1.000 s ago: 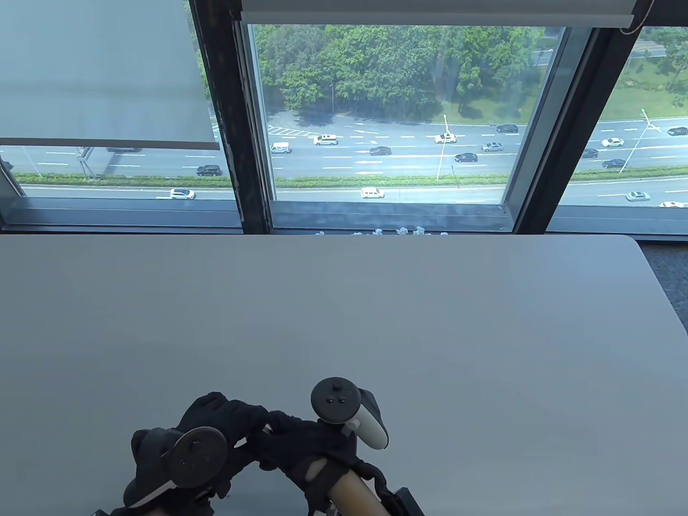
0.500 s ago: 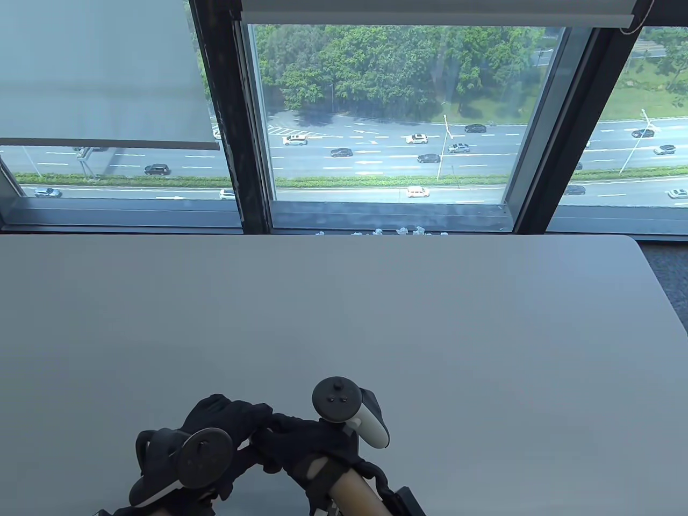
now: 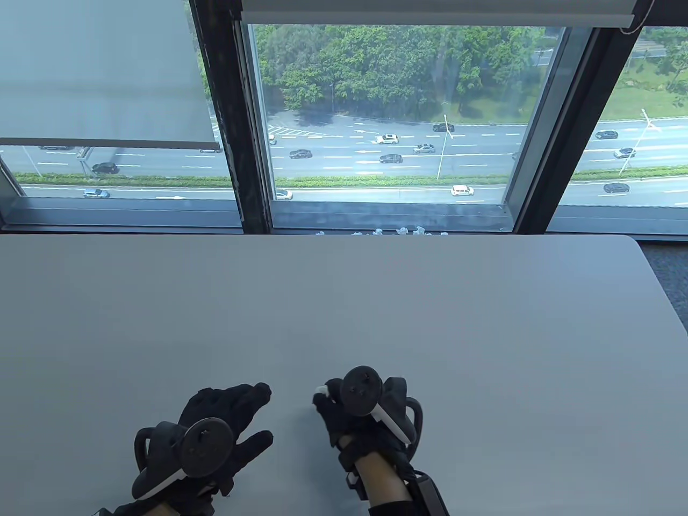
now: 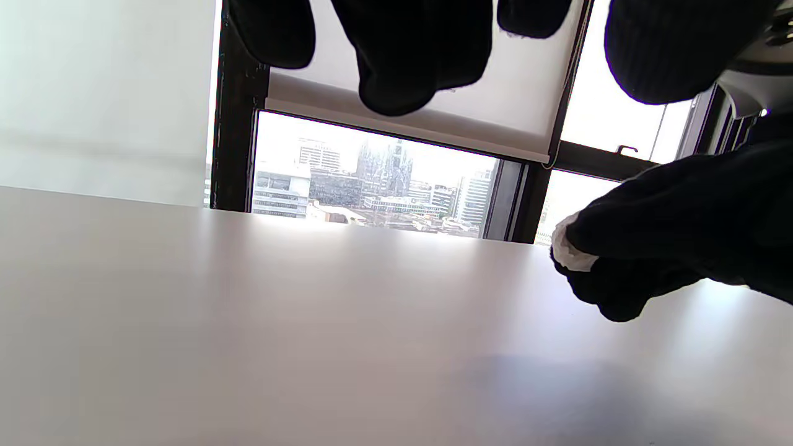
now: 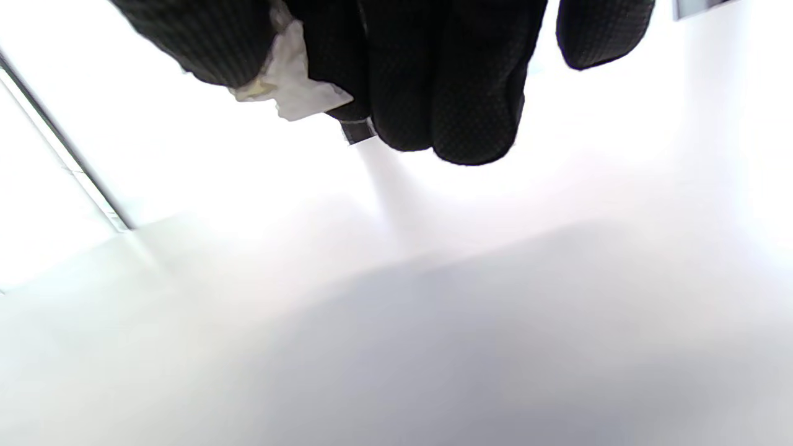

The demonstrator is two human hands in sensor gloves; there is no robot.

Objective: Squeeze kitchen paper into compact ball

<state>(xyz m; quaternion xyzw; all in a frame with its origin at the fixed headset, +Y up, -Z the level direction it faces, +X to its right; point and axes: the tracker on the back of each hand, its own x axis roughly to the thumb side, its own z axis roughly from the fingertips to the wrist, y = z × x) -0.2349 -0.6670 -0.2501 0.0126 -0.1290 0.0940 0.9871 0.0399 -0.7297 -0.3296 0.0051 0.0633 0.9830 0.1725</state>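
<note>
My right hand (image 3: 330,406) is curled into a fist around the white kitchen paper (image 3: 321,391), and only a small white edge pokes out at its far left side. The same paper shows between the gloved fingers in the right wrist view (image 5: 291,87) and at the fist's tip in the left wrist view (image 4: 567,251). My left hand (image 3: 244,416) lies apart to the left, fingers spread and empty, low over the grey table (image 3: 376,301). Most of the paper is hidden inside the fist.
Several small white crumpled bits (image 3: 398,231) lie along the window ledge just past the table's far edge. The table's right edge (image 3: 664,301) runs diagonally at the right. A large window stands behind the table.
My hands were pressed together over the paper; now they have separated. The right hand turned and moved right and away with the paper in its fist. The left hand opened, fingers spread.
</note>
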